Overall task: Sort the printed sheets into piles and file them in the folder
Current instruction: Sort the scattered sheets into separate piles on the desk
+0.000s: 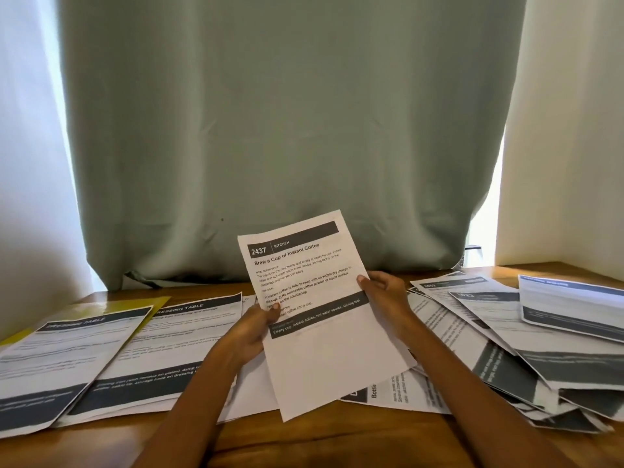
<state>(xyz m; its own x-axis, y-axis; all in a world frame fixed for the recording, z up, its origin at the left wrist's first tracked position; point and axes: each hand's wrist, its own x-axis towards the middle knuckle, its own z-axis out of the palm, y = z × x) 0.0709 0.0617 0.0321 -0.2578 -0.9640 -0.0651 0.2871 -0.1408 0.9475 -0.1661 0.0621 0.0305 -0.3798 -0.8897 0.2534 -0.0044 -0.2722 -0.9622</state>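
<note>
Holding kitchen sheet (314,309) upright over table (304,440), left hand (251,332) & right hand (385,295) pinching its side edges, long axis tilted top-right, dressing-table piles (175,352) lying nearer left, unsorted heap (506,336) right.

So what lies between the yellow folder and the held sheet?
Head view: two Dressing Table sheets lie side by side on the table, between the folder and the held sheet.

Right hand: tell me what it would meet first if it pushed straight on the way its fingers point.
The right hand points left across the held sheet, so it would probably meet the left hand gripping the opposite edge first. Depth is unclear; it might pass slightly beyond it.
</note>
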